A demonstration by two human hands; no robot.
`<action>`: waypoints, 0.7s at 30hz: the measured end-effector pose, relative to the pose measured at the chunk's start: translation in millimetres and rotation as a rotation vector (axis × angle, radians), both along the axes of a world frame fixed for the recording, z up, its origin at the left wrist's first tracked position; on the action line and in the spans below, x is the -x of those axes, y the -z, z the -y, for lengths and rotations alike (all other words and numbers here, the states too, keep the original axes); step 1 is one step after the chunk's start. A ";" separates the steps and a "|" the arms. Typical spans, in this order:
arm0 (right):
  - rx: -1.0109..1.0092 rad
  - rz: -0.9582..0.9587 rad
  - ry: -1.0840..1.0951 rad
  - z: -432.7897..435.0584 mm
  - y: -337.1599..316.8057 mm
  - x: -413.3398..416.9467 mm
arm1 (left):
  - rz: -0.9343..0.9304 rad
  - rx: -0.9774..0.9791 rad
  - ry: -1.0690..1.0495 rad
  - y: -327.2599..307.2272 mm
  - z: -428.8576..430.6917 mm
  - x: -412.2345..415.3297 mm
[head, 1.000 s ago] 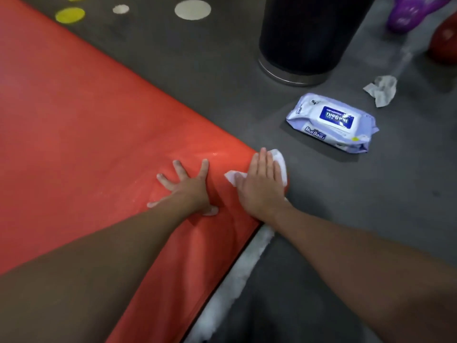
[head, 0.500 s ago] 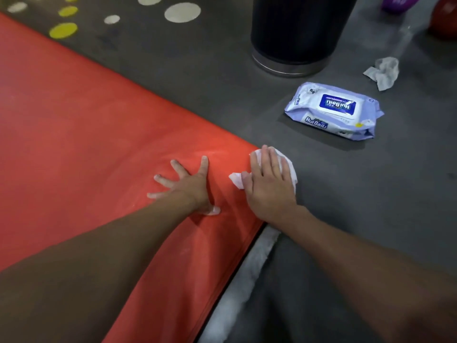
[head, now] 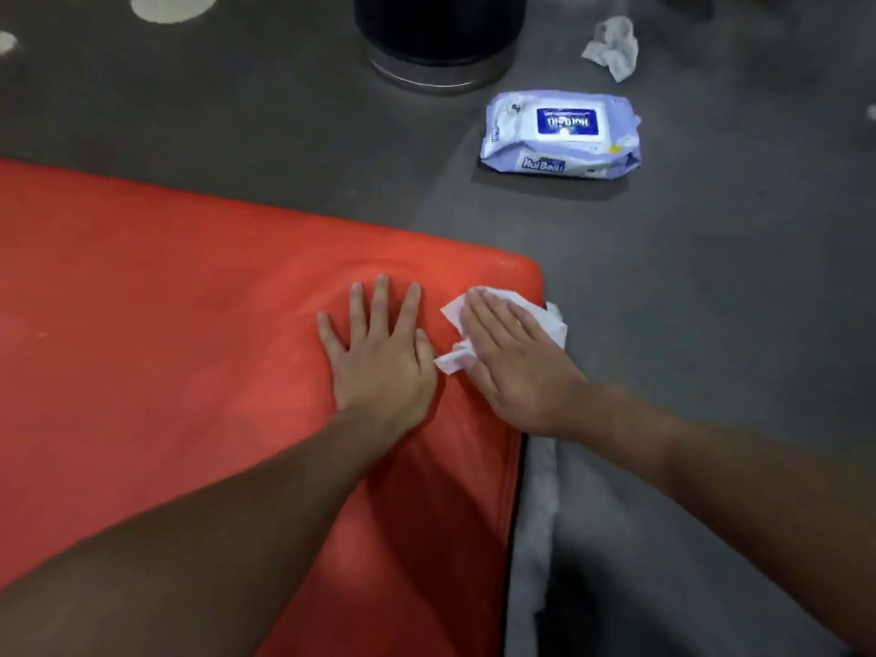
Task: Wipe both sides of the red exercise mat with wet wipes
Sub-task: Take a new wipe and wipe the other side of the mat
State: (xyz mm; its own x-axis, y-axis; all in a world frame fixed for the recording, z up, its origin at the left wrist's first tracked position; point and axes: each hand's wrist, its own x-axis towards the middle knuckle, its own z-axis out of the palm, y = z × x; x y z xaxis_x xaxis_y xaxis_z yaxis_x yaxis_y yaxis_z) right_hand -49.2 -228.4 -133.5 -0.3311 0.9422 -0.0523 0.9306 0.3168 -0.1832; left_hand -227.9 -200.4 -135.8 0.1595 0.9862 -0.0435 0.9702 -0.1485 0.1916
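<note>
Grey floor (head: 711,324) bordered the red mat (head: 166,324); my spread left hand (head: 379,367) braced it, my flat right hand (head: 516,367) pressed an overhanging wipe (head: 552,322) that might bunch.

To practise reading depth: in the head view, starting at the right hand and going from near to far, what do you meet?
right hand → pack of wet wipes → crumpled wipe. The black bin lies about level with the crumpled wipe, so it is left out.
</note>
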 end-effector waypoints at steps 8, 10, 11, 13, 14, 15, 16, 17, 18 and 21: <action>0.039 0.004 0.188 -60.3 -1.2 0.9 | 0.005 0.001 0.008 5.3 -5.1 3.7; -0.002 0.004 0.221 -64.0 3.9 4.6 | -0.004 -0.012 0.002 5.3 -4.1 4.7; -0.030 0.009 0.198 -60.5 5.6 6.2 | -0.016 -0.023 -0.003 5.5 -4.2 3.1; -0.041 0.025 0.064 -47.2 6.3 0.9 | -0.028 -0.027 -0.015 3.9 -5.1 0.9; -0.040 0.037 -0.013 -41.5 9.2 -5.8 | -0.044 -0.026 -0.011 3.5 -4.1 1.1; -0.064 0.063 -0.066 -41.8 11.0 -12.7 | -0.055 -0.030 -0.012 3.6 -3.7 0.9; -0.075 0.083 -0.064 -48.4 10.7 -17.6 | -0.052 -0.023 -0.010 3.9 -5.9 0.4; -0.070 0.075 -0.008 -58.6 10.8 -18.5 | -0.036 -0.012 -0.012 3.6 -6.7 -0.3; -0.048 0.047 0.084 -68.1 8.4 -14.4 | -0.018 -0.007 -0.018 3.2 -5.8 0.6; -0.007 0.018 0.250 -67.8 6.0 4.4 | 0.004 -0.050 -0.012 4.9 -4.5 1.2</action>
State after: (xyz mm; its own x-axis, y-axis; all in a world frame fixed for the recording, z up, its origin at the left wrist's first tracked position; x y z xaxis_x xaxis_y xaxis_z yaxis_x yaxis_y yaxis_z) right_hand -53.6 -160.6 -139.5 -0.0865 0.9950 -0.0490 0.9833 0.0774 -0.1645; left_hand -229.1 -195.9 -140.8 0.1477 0.9890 0.0065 0.9712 -0.1463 0.1879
